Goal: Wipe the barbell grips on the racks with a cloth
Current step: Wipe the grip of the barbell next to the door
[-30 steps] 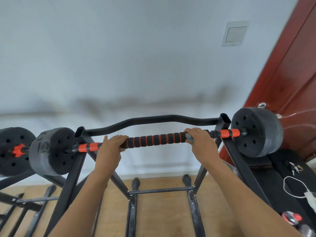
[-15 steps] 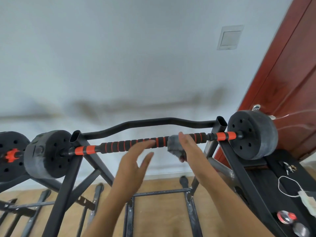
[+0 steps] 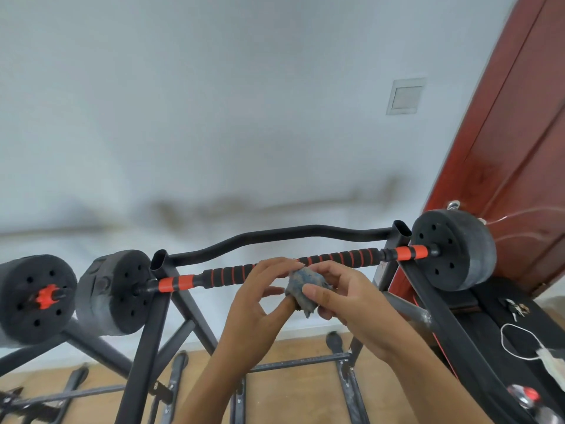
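The left hand (image 3: 260,298) and right hand (image 3: 345,301) both pinch the soft, light cloth (image 3: 301,284). Bunched, it should wrap the spongy grip (image 3: 336,257) easily.

No text, brand, number or sign could be read anywhere in the view. The black weight plates (image 3: 452,250) on the barbell (image 3: 336,258) showed only plain faces with round holes. The pale wall panel (image 3: 405,96) looked blank, though it was too blurred to be sure.
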`<state>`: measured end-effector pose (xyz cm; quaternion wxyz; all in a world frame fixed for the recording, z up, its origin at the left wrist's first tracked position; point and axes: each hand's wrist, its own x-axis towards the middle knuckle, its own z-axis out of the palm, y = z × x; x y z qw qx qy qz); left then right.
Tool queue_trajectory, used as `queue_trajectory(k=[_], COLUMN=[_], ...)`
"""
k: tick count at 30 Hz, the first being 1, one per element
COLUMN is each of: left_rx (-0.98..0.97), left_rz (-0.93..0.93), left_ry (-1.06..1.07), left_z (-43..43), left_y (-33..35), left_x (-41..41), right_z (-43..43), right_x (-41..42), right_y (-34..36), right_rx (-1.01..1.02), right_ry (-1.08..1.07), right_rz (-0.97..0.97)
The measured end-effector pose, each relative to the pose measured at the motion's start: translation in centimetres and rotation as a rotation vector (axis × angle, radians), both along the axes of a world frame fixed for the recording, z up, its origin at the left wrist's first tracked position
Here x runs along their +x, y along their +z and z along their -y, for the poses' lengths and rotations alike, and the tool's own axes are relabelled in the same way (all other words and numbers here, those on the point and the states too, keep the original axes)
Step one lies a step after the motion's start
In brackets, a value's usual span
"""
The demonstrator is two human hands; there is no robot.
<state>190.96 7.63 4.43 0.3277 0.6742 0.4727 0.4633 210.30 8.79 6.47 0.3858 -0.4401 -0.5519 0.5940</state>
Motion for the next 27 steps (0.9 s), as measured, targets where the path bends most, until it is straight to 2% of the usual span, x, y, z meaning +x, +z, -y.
queue_trajectory(k=[6, 10, 15, 20, 24, 27], left_rx=[-0.003, 0.064, -0.127, -0.222, -0.218, -0.175], left_rz=[-0.063, -0.099, 0.012, 0.112, 0.114, 0.177], left_ry=[0.033, 0.04, 0.073, 0.108, 0.106, 0.128], left_z=[-0.4, -0.8, -1.3, -1.3, -1.1, -0.8], left_y=[0.8, 1.1, 2.2, 2.4, 2.2, 2.2], left_x=[-1.1, -2.0, -2.9, -3.6, -3.7, -3.4], right_z=[-0.1, -0.2, -0.7, -1.0, -1.0, -1.1], right_x=[0.0, -0.1, -0.6, -0.4, -1.0, -1.9], right_y=[1.1, 1.5, 0.7, 0.0, -0.4, 0.1], right_rx=[0.063, 0.093, 0.15, 0.148, 0.086, 0.208], right_ry=[0.008, 0.018, 0.016, 0.114, 0.097, -0.056], right_rz=[0.049, 0.12, 0.295, 0.419, 0.274, 0.165])
